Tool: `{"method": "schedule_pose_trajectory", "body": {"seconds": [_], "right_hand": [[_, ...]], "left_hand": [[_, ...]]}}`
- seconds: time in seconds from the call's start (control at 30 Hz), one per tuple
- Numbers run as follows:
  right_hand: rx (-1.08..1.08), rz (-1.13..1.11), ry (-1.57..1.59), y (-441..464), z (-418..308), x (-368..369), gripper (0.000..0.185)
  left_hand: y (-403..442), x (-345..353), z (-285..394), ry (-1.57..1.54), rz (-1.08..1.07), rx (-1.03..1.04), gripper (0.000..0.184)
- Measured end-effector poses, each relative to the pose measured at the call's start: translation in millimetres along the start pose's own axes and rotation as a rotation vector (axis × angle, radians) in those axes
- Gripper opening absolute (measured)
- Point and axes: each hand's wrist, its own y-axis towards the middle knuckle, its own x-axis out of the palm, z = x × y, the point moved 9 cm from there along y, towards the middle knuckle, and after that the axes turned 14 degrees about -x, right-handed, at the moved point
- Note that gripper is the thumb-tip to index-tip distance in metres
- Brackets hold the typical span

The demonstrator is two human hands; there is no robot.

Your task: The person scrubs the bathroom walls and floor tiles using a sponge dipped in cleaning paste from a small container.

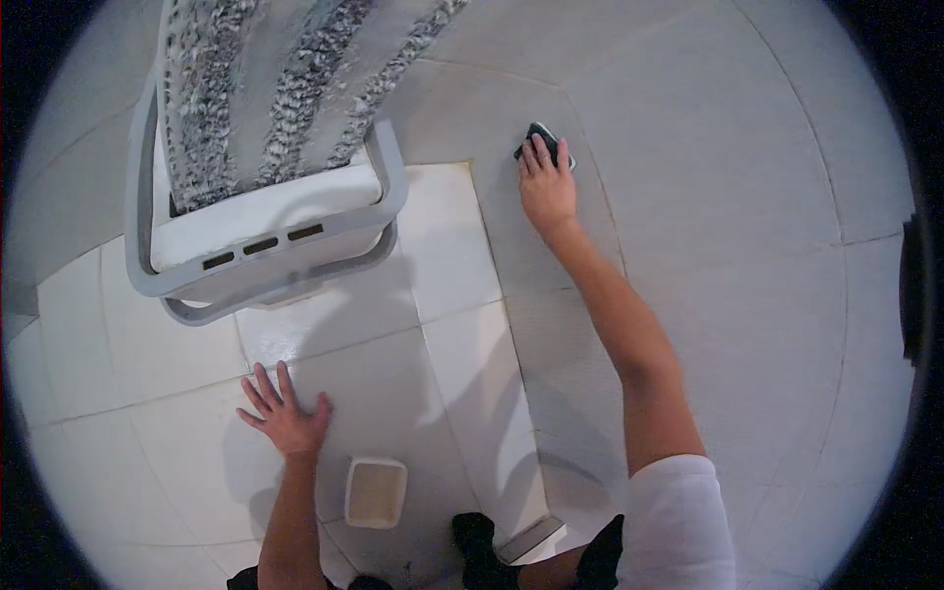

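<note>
My right hand [548, 192] reaches far out and presses a dark scrub sponge [537, 131] with a pale edge against the grey tiled wall [708, 197]. The fingers lie over the sponge and cover part of it. Lower left, my left hand [287, 418] has its fingers spread wide over the white floor tiles [187, 462] and holds nothing. I cannot tell whether its fingertips touch the floor. Closest to that hand is a small white square tub [376, 494], beige inside.
A white and grey plastic basket [285, 236] stands at the upper left. Over it hangs a grey striped shaggy mat [265, 98]. My dark-clad foot [474, 536] is at the bottom, beside a small ledge block [531, 539]. A dark object [911, 290] is at the right edge.
</note>
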Motion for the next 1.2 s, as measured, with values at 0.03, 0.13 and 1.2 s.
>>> {"method": "schedule_pose_trajectory", "body": {"seconds": [0.03,0.13,1.2], "right_hand": [[0.037,-0.080,-0.046,2,-3,2,0.040],[-0.111,-0.218,0.042,-71,-72,14,0.041],[0.187,-0.070,0.310,-218,-86,-50,0.034]], "left_hand": [[0,0,-1,0.008,-0.003,0.001,0.090],[1,-3,1,-0.021,-0.030,0.009,0.090],[0,-1,1,0.017,0.064,0.008,0.086]]}}
